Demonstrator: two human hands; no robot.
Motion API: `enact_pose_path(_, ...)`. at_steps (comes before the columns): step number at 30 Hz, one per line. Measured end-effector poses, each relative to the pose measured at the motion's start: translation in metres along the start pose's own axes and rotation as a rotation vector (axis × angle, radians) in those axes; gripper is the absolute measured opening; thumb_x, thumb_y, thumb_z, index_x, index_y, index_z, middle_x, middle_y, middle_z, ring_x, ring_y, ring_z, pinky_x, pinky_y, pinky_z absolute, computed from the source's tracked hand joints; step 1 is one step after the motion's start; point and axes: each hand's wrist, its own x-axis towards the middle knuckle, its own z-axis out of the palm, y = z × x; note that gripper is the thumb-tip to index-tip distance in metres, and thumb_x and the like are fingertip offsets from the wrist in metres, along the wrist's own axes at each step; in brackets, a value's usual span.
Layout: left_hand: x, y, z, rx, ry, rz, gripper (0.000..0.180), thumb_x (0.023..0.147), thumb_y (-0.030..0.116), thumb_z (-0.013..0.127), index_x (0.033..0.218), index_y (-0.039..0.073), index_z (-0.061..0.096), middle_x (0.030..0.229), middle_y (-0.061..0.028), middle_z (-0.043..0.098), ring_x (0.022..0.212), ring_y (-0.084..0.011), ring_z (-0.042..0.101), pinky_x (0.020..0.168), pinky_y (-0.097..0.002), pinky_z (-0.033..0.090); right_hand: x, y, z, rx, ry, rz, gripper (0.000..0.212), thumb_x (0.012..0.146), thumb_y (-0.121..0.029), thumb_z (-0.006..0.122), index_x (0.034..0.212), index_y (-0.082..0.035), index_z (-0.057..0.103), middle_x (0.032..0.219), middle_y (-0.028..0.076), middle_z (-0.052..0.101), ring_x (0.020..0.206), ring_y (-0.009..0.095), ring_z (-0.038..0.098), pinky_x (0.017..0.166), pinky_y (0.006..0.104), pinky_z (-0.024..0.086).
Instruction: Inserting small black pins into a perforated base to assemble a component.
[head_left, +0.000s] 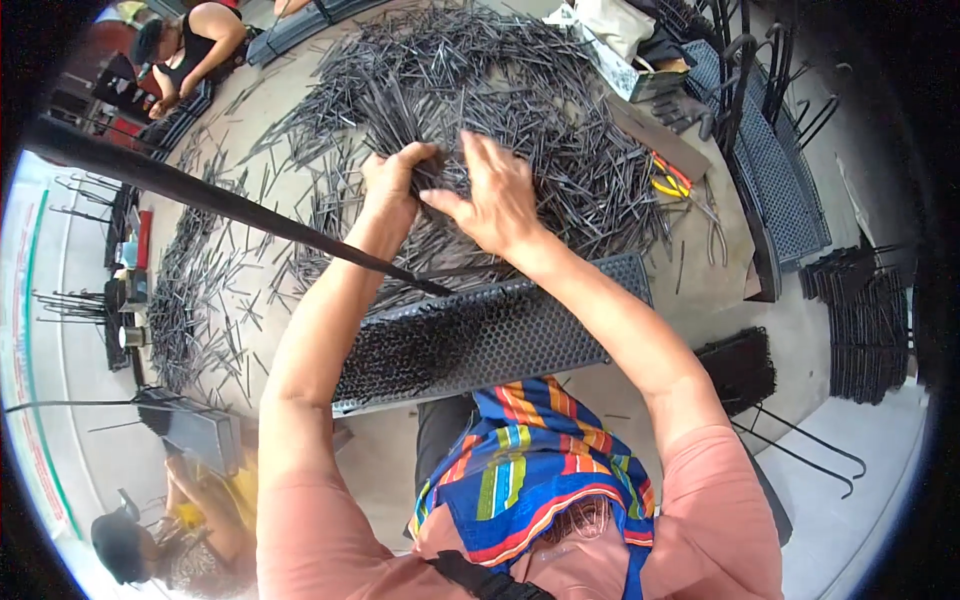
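A wide heap of thin black strips (590, 150) covers the table in front of me. My left hand (393, 178) is closed round a loose bundle of these strips (392, 112), whose ends fan out above the thumb. Close beside it, my right hand (492, 192) lies over the heap with its fingers stretched and the thumb pointing toward the left hand. Nothing shows in the right hand's grip. Nearest my body, under my forearms, is a grey perforated panel (560, 328). Black strips fill its left and middle holes densely, while holes on its right are bare.
Yellow-and-red pliers (672, 178) and grey-handled pliers (716, 240) lie at the right, near a dark glove (682, 110). A black bar (230, 205) crosses from the left. More perforated panels (770, 150) and hooked rods stand at right. Co-workers sit far left (190, 55) and lower left (190, 530).
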Motion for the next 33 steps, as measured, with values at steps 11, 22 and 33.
enact_pose_path(11,0.031,0.003,0.006,-0.215,0.077,-0.065,0.011,0.078,0.004,0.072,0.086,-0.002,0.066,0.085,-0.0129,0.07,0.069,-0.0238,0.067,0.067,-0.0354,0.057,0.015,-0.002,0.027,0.148,-0.024,-0.142,0.046,0.078,-0.009,0.066,0.121,0.006,0.054,0.114,0.02,0.06,0.102,0.037,0.061,0.086,0.0407,0.05)
enact_pose_path(22,-0.013,-0.002,0.033,-0.089,-0.044,0.454,0.037,0.071,0.002,0.079,0.101,0.002,0.057,0.09,-0.0043,0.064,0.076,-0.0147,0.061,0.07,-0.0293,0.052,0.045,-0.003,0.071,1.715,0.318,1.164,0.044,0.093,-0.044,0.058,0.101,-0.001,0.063,0.094,0.009,0.066,0.083,0.021,0.062,0.077,0.0356,0.05)
enact_pose_path(33,0.003,-0.015,0.008,-0.03,-0.004,0.029,0.013,0.072,-0.005,0.072,0.082,-0.001,0.065,0.077,-0.0083,0.067,0.063,-0.0201,0.064,0.059,-0.0322,0.053,0.011,0.04,0.062,0.82,-0.342,0.853,0.049,0.092,-0.044,0.052,0.106,-0.001,0.069,0.1,0.013,0.072,0.094,0.025,0.067,0.084,0.0373,0.049)
